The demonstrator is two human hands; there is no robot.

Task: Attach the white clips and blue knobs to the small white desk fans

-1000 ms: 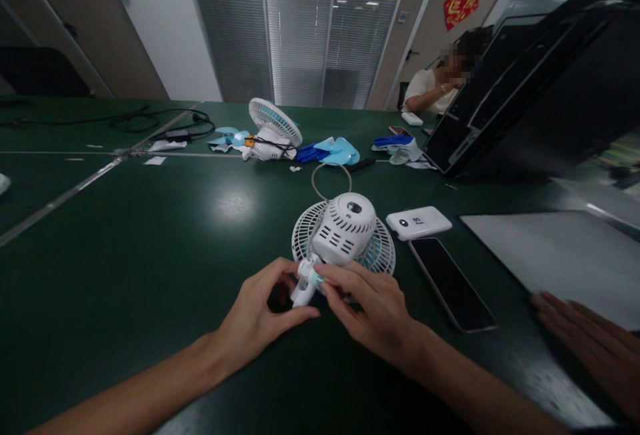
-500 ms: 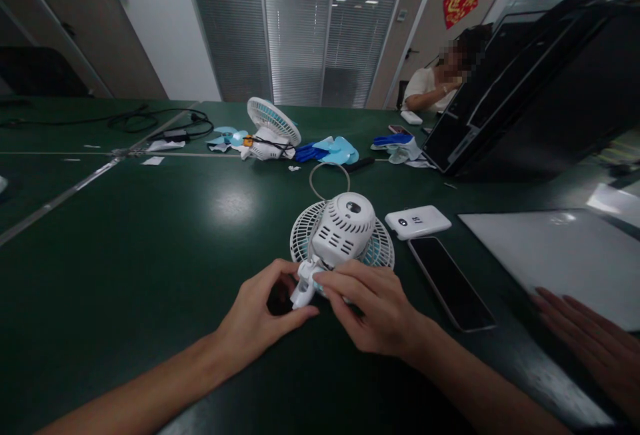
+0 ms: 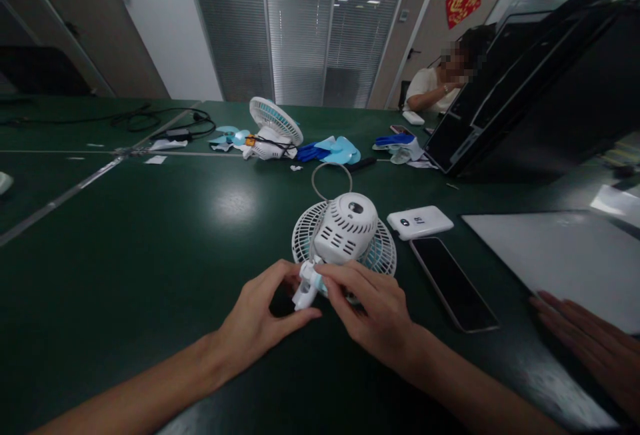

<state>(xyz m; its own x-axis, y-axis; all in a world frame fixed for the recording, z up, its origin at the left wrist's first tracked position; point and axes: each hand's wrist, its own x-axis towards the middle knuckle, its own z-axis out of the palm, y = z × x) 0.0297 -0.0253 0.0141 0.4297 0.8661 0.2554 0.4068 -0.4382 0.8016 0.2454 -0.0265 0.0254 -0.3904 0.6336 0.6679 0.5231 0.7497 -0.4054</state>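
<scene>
A small white electric fan (image 3: 346, 227) lies grille-down on the green table in front of me, its motor housing on top. From its near side a white clip bracket (image 3: 306, 288) juts toward me. My left hand (image 3: 267, 302) curves around that bracket, fingers at its far side and thumb along its near end. Pressed together, the fingertips of my right hand (image 3: 375, 305) pinch a small light-blue knob (image 3: 317, 281) on the bracket's right side. The fingers partly hide the knob and the bracket's joint.
Right of the fan are a white power bank (image 3: 420, 222) and a dark phone (image 3: 454, 285). Another person's hand (image 3: 590, 342) rests by a whiteboard (image 3: 560, 242). Farther back are a second fan (image 3: 274, 128), gloves (image 3: 400, 147), cables (image 3: 185, 132) and a black case (image 3: 530, 102).
My right fingertips have shifted slightly on the bracket, and more of the light-blue knob shows. The left hand keeps its hold. The whole view has slid a little.
</scene>
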